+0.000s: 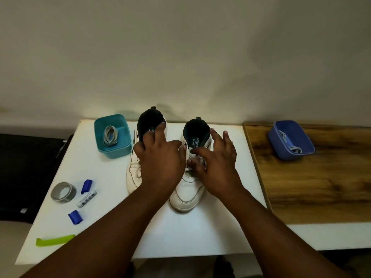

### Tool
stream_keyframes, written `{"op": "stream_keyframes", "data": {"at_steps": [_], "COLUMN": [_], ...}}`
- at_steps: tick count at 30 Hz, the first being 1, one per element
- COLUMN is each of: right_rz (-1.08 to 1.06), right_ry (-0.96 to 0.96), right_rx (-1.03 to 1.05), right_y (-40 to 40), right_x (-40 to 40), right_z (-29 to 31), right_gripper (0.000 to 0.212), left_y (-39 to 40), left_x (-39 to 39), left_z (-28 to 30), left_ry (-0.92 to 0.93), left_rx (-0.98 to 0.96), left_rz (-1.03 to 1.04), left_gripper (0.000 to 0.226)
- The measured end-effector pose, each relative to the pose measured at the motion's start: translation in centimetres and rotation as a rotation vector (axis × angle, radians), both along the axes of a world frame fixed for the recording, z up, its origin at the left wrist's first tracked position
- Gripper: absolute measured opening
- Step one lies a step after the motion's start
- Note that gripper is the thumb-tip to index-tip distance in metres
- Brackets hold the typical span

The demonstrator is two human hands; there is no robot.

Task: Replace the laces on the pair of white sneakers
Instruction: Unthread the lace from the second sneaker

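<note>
Forearms reach in; left hand (pixel 160 157) and right hand (pixel 215 159) spread open, holding nothing, over still-laced sneakers (pixel 188 189); relacing unstarted.

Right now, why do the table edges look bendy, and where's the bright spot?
Head view: the wide-angle lens splays the white table edges outward; the brightest glow is on the wall just behind the sneakers; everything looks slightly soft, and the room is dim at far left.

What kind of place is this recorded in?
Probably an ordinary indoor room with a makeshift work setup, not a workshop: a white tabletop pushed against a bare off-white wall, a wood-grain surface butted beside it, and a dark chair at the left.
</note>
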State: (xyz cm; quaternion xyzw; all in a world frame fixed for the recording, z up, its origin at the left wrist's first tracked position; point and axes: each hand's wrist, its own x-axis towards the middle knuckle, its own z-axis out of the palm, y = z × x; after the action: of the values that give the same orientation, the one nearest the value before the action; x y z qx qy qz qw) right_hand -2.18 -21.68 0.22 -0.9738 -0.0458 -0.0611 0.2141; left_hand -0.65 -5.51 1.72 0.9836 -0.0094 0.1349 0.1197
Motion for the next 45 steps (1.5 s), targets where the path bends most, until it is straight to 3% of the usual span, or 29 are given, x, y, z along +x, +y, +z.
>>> {"op": "stream_keyframes", "data": {"at_steps": [3,8,14,18,19,24,27,30,34,35,37,40,43,45], "right_rz": [-0.003,0.048,-0.031,-0.273,-0.291,-0.012,-0.015,-0.155,-0.610,-0.599,-0.371,-0.014,-0.001,-0.089], "right_ry": [-0.002,-0.054,-0.075,0.028,0.053,-0.072,-0.036,-0.175,-0.113,-0.111,-0.198,-0.154,-0.072,-0.173], "right_rx": [0.017,0.057,0.172,0.512,0.518,0.003,0.003,0.008,0.372,0.381,0.289,0.034,-0.057,0.035], "right_y": [0.5,0.4,0.1,0.5,0.5,0.6,0.7,-0.7,-3.2,-3.3,-2.7,-0.4,0.7,-0.2], "right_x": [0.0,-0.3,-0.6,-0.8,-0.7,-0.4,-0.2,0.0,0.7,0.8,0.4,0.1,0.1,0.1], "right_z": [0.0,0.0,-0.4,-0.3,-0.2,0.0,0.0,0.0,0.0,-0.1,0.1,0.3,-0.5,-0.4], "right_gripper": [0.011,0.008,0.005,0.008,0.009,0.030,0.015,0.013,0.017,0.015,0.014,0.031,0.023,0.017], "left_y": [0.3,0.0,0.0,0.5,0.5,0.6,0.8,0.7,0.6,0.6,0.6,0.7,0.8,1.0], "left_x": [0.8,1.2,1.9,2.2,2.2,2.3,2.3,2.3,2.3,2.2,2.2,2.2,2.2,2.3], "left_z": [-0.5,-1.0,-1.2,-1.4,-1.4,-1.3,-1.2,-0.9,-0.8,-0.9,-0.9,-0.9,-1.1,-1.1], "left_ry": [-0.060,0.023,0.044,0.070,0.077,0.130,0.146,0.151,0.167,0.164,0.158,0.160,0.162,0.163], "left_rx": [-0.063,-0.081,-0.098,-0.238,-0.250,-0.286,-0.291,-0.285,-0.292,-0.291,-0.299,-0.294,-0.287,-0.292], "left_rz": [0.013,0.039,-0.006,-0.019,-0.031,-0.067,-0.077,-0.065,-0.047,-0.050,-0.056,-0.057,-0.063,-0.062], "left_gripper": [0.036,0.055,0.035,0.029,0.028,0.030,0.030,0.030,0.030,0.030,0.030,0.031,0.031,0.031]}}
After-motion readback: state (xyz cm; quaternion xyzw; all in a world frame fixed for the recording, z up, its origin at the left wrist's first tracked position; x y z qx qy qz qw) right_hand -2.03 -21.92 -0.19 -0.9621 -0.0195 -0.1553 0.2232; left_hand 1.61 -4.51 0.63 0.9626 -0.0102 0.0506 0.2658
